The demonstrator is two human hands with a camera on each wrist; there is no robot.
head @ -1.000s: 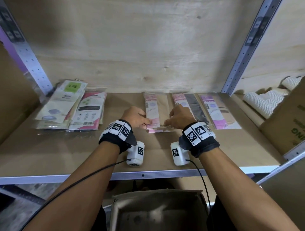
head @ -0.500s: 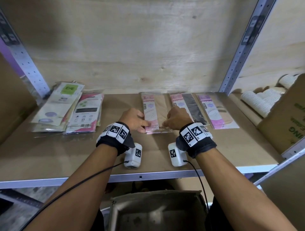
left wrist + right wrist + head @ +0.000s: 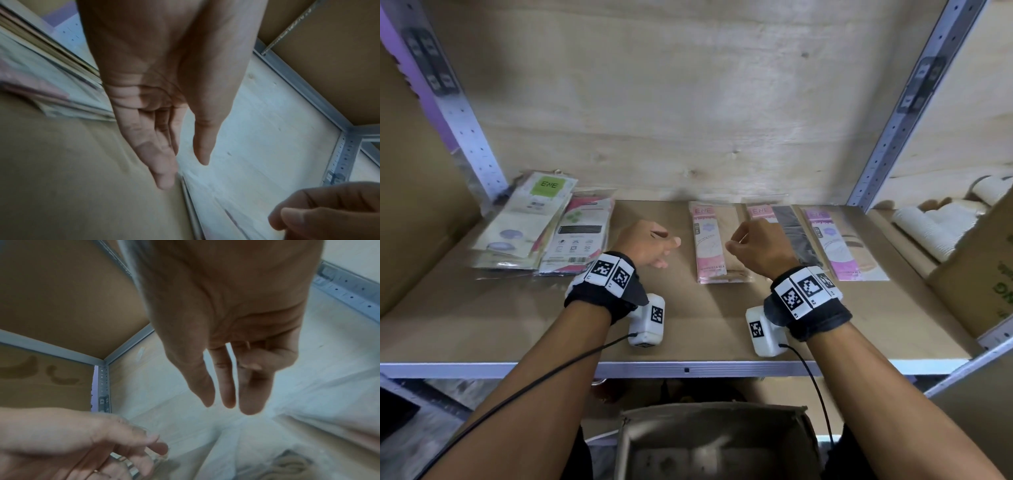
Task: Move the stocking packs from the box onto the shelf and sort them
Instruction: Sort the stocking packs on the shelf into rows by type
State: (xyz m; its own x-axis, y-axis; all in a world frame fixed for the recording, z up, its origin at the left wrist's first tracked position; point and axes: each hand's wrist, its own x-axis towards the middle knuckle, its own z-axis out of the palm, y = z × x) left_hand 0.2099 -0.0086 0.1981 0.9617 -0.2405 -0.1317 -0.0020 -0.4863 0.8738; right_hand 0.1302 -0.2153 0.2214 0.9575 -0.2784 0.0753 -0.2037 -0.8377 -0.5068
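A pink-and-beige stocking pack stack (image 3: 710,248) lies flat in the middle of the shelf (image 3: 517,325). To its right lie a pack with black stockings (image 3: 789,233) and a purple-labelled pack (image 3: 840,245). My left hand (image 3: 659,248) hovers just left of the beige stack, fingers relaxed and empty (image 3: 185,162). My right hand (image 3: 743,240) hovers just right of it, loosely curled, holding nothing (image 3: 224,404). Two piles of larger packs, one green-labelled (image 3: 524,228) and one pink-edged (image 3: 577,238), sit at the shelf's left. The cardboard box (image 3: 717,445) stands below the shelf edge.
Metal uprights (image 3: 893,126) frame the plywood back wall. A brown carton (image 3: 983,274) and white ribbed rolls (image 3: 928,226) fill the bay to the right. Another carton wall (image 3: 410,222) stands at the left. Bare shelf board runs along the front.
Both hands let go of the beige pack stack and lifted away, the left to the left, the right to the right. The stack stays flat on the shelf.
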